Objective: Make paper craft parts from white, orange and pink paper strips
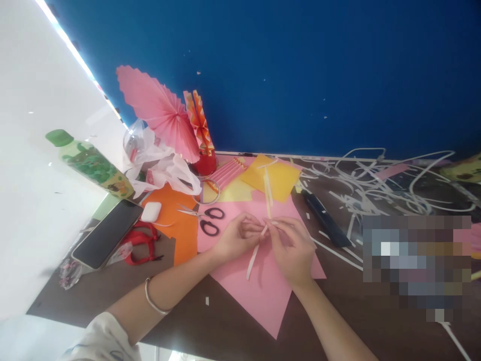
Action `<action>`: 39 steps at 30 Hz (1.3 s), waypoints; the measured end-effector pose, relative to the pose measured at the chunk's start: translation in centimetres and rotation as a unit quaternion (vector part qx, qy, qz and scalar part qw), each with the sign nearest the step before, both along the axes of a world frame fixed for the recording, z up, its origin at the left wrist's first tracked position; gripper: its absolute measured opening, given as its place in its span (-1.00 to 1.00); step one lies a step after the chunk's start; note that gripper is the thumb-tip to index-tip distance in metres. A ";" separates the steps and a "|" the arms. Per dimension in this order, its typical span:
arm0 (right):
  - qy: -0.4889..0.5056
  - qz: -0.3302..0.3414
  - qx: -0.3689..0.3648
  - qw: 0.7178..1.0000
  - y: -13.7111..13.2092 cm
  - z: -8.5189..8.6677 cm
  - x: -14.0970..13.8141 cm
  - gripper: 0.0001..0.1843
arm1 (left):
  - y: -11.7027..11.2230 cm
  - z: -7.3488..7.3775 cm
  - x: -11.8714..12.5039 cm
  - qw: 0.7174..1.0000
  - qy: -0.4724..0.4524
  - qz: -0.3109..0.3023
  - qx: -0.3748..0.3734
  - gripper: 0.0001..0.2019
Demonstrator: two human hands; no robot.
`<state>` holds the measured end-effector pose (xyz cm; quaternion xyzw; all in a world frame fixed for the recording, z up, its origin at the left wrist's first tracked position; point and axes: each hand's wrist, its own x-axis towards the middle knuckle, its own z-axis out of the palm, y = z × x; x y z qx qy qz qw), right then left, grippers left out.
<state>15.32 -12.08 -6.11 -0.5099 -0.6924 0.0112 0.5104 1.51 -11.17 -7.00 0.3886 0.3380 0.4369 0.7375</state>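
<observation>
My left hand and my right hand meet above a pink paper sheet. Their fingertips pinch a narrow white strip, one end of which hangs down toward me. Whether it is paper or tape backing I cannot tell. Just beyond my fingers, another pale strip runs up over a yellow paper piece. Black-handled scissors lie partly spread to the left of my left hand. Past my right hand rests a dark, long flat object.
Orange paper, a white case, a phone, red straps and a green-capped bottle are at left. Behind stand a pink paper fan and a plastic bag. Tangled white strips cover the right back.
</observation>
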 end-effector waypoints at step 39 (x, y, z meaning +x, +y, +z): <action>0.052 0.039 -0.033 0.997 0.0 0.2 0.2 -0.84 | -0.1 0.4 -0.1 0.997 -0.075 0.000 0.006 -0.64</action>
